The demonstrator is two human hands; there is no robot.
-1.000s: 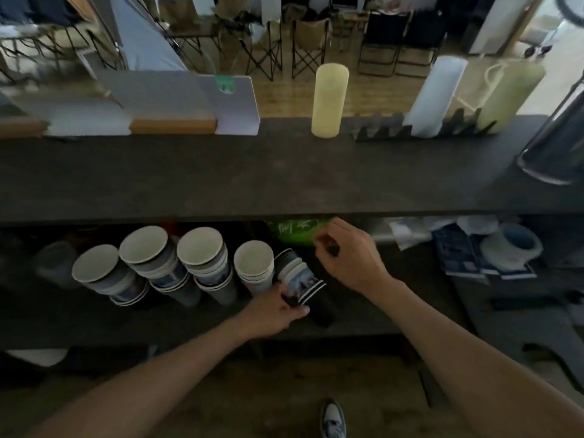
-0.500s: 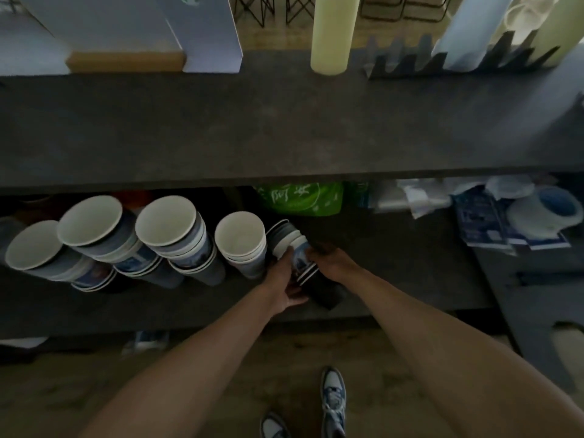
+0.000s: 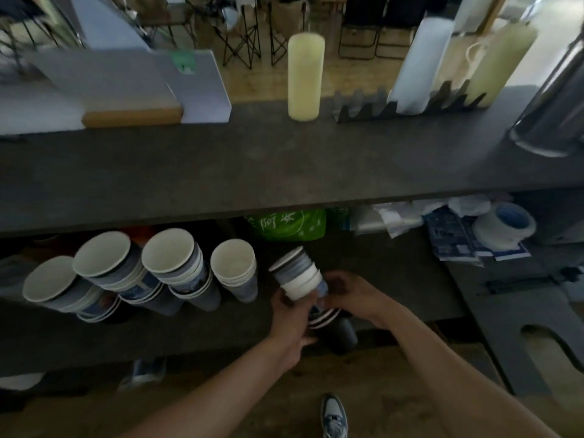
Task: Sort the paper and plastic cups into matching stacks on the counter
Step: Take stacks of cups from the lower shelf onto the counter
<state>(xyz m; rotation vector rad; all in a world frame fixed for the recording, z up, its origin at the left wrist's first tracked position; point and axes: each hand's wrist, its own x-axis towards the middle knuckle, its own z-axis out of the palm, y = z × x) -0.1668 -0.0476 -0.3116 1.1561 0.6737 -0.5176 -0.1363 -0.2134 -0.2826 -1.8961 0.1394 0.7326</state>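
A mixed stack of paper cups (image 3: 298, 279), blue-grey with a white one in it, leans on the lower shelf (image 3: 395, 279) under the dark counter (image 3: 284, 165). My left hand (image 3: 292, 317) grips the stack from the left and below. My right hand (image 3: 347, 294) holds it from the right side. To the left lean more stacks of paper cups: one white-lined stack (image 3: 235, 270), another (image 3: 177, 267), a third (image 3: 110, 267) and one at the far left (image 3: 50, 287). On the counter stand tall sleeves of plastic cups, one yellowish (image 3: 305, 75), one white (image 3: 420, 61), another yellowish (image 3: 502, 64).
A black toothed rack (image 3: 363, 110) holds the sleeves at the counter's back right. White boxes (image 3: 196, 90) and a wooden block (image 3: 132, 116) stand at back left, a steel vessel (image 3: 553, 112) at far right. A green bag (image 3: 290, 224), papers (image 3: 448, 235) and a tape roll (image 3: 505, 226) lie on the shelf.
My right hand came down from the shelf's back onto the cup stack, joining the left. The stack now sits a little higher and more upright in both hands.
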